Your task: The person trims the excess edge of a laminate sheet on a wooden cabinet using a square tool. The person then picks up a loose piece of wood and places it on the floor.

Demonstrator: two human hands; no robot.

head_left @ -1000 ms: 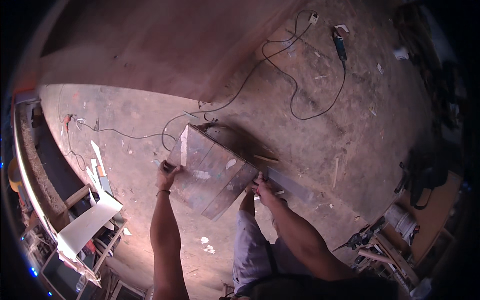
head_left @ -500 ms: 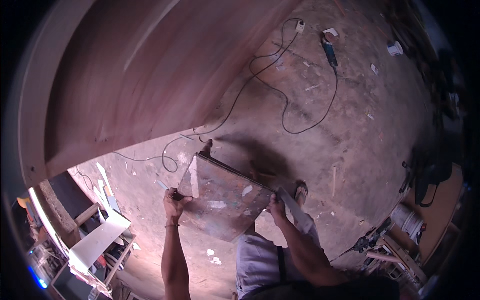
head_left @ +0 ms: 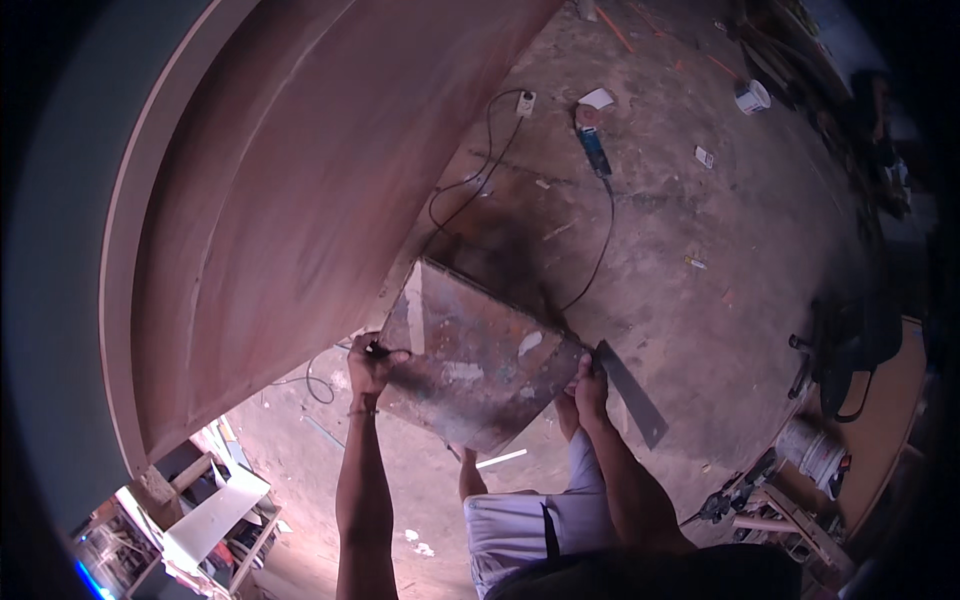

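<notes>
A square wooden top stained with paint (head_left: 470, 365), like that of a stool or small table, is held tilted in front of my legs. My left hand (head_left: 370, 368) grips its left edge, thumb on the upper face. At the right corner my right hand (head_left: 590, 385) has its fingers closed round the edge. A flat grey blade-like strip (head_left: 632, 395) sticks out beside the right hand, seemingly held along with the top; its grip end is hidden. Whatever is under the top cannot be seen.
A large reddish-brown wooden panel with a frame (head_left: 300, 200) fills the upper left. On the floor lie an angle grinder (head_left: 592, 145) with its cord, a socket block (head_left: 526, 103) and a white tub (head_left: 752, 97). Cluttered timber (head_left: 800, 515) stands lower right, a white board (head_left: 215, 520) lower left.
Both hands have lifted the top upward in view and slightly right, nearer the large panel. The grey strip has swung out to the right. The view has shifted too.
</notes>
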